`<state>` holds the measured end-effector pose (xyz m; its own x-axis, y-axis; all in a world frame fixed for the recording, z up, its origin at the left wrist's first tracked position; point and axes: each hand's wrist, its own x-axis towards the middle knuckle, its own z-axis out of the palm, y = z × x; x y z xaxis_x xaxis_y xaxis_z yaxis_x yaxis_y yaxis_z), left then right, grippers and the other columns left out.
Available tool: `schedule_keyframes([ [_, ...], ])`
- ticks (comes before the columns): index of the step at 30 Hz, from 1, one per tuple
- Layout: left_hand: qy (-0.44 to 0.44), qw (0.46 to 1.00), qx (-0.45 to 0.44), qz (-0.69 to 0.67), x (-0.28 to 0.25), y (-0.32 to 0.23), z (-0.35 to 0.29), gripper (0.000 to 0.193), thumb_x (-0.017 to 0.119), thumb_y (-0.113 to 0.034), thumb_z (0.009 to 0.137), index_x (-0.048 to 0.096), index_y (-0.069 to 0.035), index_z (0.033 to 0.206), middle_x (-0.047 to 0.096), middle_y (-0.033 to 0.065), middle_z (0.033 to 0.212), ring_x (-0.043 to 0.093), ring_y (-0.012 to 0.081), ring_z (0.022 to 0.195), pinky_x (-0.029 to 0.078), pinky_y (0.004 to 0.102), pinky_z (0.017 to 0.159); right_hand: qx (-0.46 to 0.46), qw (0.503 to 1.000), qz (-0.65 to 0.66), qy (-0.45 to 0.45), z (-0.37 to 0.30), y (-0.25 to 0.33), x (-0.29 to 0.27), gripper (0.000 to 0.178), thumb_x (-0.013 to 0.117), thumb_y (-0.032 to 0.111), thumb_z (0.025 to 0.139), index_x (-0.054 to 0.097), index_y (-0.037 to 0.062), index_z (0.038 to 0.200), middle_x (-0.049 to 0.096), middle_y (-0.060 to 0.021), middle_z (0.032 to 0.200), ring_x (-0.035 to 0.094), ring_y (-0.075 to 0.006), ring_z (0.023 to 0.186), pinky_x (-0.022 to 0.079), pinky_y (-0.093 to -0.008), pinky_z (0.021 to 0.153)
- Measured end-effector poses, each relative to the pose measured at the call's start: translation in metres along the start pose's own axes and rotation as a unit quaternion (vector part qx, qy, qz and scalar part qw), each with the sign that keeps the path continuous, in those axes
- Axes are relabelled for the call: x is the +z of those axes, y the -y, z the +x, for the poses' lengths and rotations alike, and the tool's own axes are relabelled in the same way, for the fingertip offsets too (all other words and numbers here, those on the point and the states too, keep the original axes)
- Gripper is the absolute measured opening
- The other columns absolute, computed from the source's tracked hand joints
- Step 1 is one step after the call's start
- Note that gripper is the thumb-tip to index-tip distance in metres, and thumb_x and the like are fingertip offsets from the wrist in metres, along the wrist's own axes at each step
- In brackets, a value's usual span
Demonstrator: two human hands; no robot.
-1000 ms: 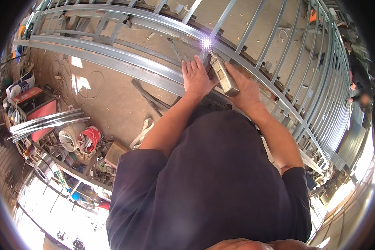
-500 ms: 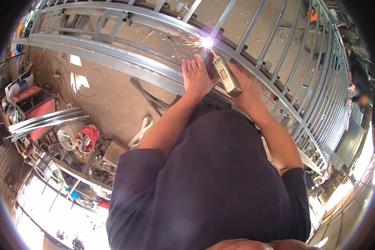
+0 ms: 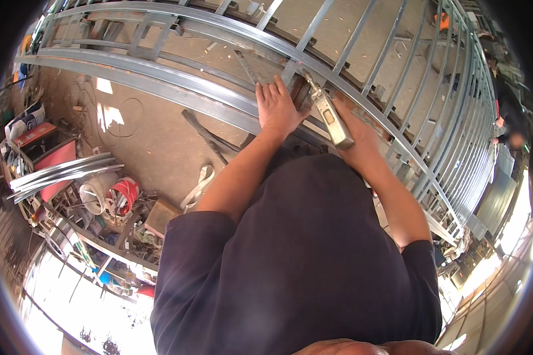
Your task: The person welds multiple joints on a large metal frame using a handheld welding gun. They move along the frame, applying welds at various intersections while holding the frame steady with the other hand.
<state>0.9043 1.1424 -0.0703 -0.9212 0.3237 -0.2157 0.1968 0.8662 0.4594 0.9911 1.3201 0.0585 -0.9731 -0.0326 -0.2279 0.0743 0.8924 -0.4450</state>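
Observation:
My right hand [image 3: 356,133] is wrapped round a boxy, worn grey-beige welding gun [image 3: 331,121]. Its narrow tip points away from me, close to a long galvanized steel rail [image 3: 237,36] of a metal frame. At the joint by the tip a tiny reddish glow shows on the rail. Just left of the gun, my left hand [image 3: 278,109] lies with fingers stretched out, next to a short upright piece of steel tube [image 3: 289,71] that meets the rail. Its thumb reaches toward the gun's side; whether it touches metal underneath I cannot tell.
Parallel steel bars [image 3: 388,50] of the frame stretch far and right. At left, a bundle of thin metal strips [image 3: 65,174] lies near a red bucket [image 3: 124,195] and a pale bucket [image 3: 95,192]. A dark bar [image 3: 207,136] leans nearby. Another person [image 3: 512,112] is at far right.
The bright purple-white arc and its sparks have gone out. My right hand has drawn the welding gun slightly back and to the right; my left hand has barely moved.

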Motion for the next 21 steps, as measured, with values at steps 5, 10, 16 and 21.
schedule_keyframes([
  [5,0.017,1.000,-0.008,0.004,0.000,0.000,0.001,0.126,0.080,-0.066,0.075,0.026,0.014,0.156,0.050,0.0264,0.145,0.041,0.0372,0.145,0.009,0.0532,0.129,0.039,0.999,-0.023,0.014,-0.021,-0.010,-0.002,0.094,0.082,0.017,0.077,0.038,0.0285,0.159,0.071,-0.0157,0.116,0.071,-0.0424,0.096,0.058,-0.0515,0.081],
  [10,0.036,0.999,-0.015,0.006,0.002,0.001,0.001,0.126,0.079,-0.065,0.074,0.024,0.013,0.157,0.048,0.0279,0.148,0.037,0.0404,0.149,0.008,0.0523,0.129,0.063,0.997,-0.034,0.004,-0.025,-0.011,-0.004,0.083,0.077,0.010,0.081,0.044,0.0222,0.156,0.072,-0.0183,0.118,0.068,-0.0423,0.108,0.055,-0.0498,0.090],
  [16,0.034,0.999,-0.016,0.007,0.004,0.002,0.002,0.126,0.079,-0.065,0.074,0.024,0.013,0.157,0.049,0.0278,0.148,0.038,0.0403,0.148,0.007,0.0519,0.129,0.080,0.996,-0.044,0.009,-0.026,-0.014,-0.004,0.083,0.077,0.005,0.080,0.046,0.0205,0.155,0.073,-0.0186,0.115,0.067,-0.0420,0.112,0.054,-0.0489,0.094],
  [21,0.037,0.999,-0.017,0.012,0.004,0.001,0.001,0.127,0.080,-0.065,0.073,0.024,0.013,0.157,0.048,0.0278,0.148,0.038,0.0403,0.148,0.007,0.0519,0.129,0.086,0.995,-0.055,0.010,-0.028,-0.015,-0.004,0.084,0.078,0.005,0.079,0.047,0.0212,0.155,0.073,-0.0184,0.117,0.067,-0.0416,0.113,0.054,-0.0488,0.095],
])
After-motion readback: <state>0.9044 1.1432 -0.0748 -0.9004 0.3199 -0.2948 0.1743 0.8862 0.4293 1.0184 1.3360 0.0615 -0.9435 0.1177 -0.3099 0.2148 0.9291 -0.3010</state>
